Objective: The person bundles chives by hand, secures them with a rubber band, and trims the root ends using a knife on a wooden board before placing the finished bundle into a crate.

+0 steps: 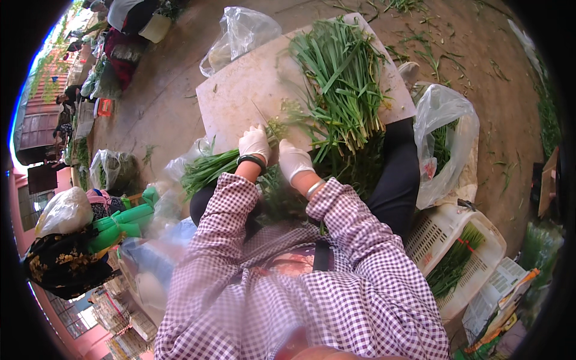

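Greens (209, 171) are clasped in a worker's white-gloved left hand (255, 143) at the near edge of a pale board (240, 90), stalk ends pointing right, while the right hand (294, 160), also gloved, curls just beside it, what it grasps impossible to tell. A larger heap of long-leafed stalks (343, 78) covers the board's right side, with an open clear plastic bag (435, 183) farther right, beyond a dark-trousered leg (397, 168)
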Available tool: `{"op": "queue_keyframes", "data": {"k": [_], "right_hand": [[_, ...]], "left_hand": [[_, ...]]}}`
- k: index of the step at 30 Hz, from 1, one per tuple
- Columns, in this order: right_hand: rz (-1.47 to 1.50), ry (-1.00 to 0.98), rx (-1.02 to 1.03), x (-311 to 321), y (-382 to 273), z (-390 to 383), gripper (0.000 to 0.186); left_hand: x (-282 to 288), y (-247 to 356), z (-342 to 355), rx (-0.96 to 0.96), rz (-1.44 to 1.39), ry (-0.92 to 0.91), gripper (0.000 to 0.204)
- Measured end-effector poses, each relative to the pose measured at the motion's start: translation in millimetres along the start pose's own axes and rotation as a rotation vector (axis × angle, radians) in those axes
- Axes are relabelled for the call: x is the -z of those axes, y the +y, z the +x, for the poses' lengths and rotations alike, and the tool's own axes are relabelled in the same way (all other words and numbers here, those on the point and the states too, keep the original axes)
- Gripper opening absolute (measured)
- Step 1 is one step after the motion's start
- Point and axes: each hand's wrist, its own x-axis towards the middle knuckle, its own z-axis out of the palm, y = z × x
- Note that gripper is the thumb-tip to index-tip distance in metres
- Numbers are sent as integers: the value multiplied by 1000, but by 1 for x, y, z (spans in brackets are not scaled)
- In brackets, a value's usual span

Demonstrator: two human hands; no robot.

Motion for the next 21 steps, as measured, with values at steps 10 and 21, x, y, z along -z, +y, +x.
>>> {"op": "queue_keyframes", "data": {"k": [10, 21], "right_hand": [[96, -42, -115, -11, 25, -25, 27], [-341, 295, 78, 1, 46, -19, 57]], "left_hand": [[8, -7, -8, 31, -91, -45, 57], [18, -79, -25, -107, -366, -71, 106]]}}
